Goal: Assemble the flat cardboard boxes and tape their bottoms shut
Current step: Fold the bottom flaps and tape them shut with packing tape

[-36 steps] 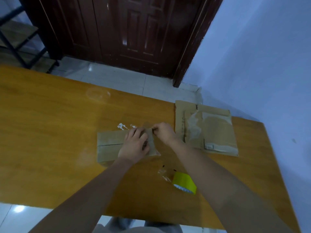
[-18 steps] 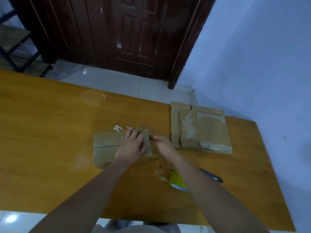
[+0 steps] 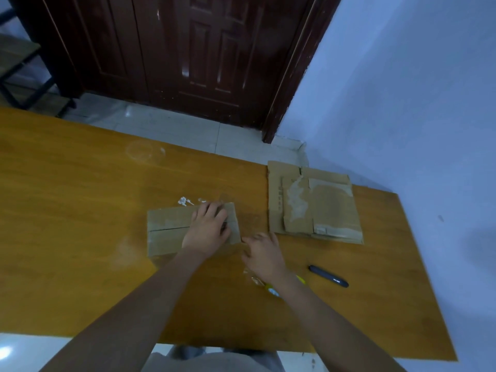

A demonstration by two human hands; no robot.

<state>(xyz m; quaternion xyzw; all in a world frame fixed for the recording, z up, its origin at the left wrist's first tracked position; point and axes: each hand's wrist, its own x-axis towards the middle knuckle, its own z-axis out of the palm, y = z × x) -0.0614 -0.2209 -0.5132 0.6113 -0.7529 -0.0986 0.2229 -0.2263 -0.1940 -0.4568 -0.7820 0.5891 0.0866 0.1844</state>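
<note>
A wooden tabletop [image 3: 67,210] fills the view, seen from above. Left of centre lies one box [image 3: 166,229], its bottom flaps closed along a seam. The left hand [image 3: 208,228] rests flat on its right part, fingers spread and pressing down. Just beside the box's near right corner, the right hand [image 3: 264,255] hovers low with fingers loosely curled; whether it pinches a tape end cannot be told. Under that wrist a yellow tape roll [image 3: 271,289] peeks out, mostly hidden. To the right lies one dark knife [image 3: 328,276]. Further back sits a stack of flat boxes [image 3: 314,208], their number unclear. Likely risks: the tape may wrinkle or stick to itself if pulled slack, and the flaps may spring apart if the pressing hand lifts early.
</note>
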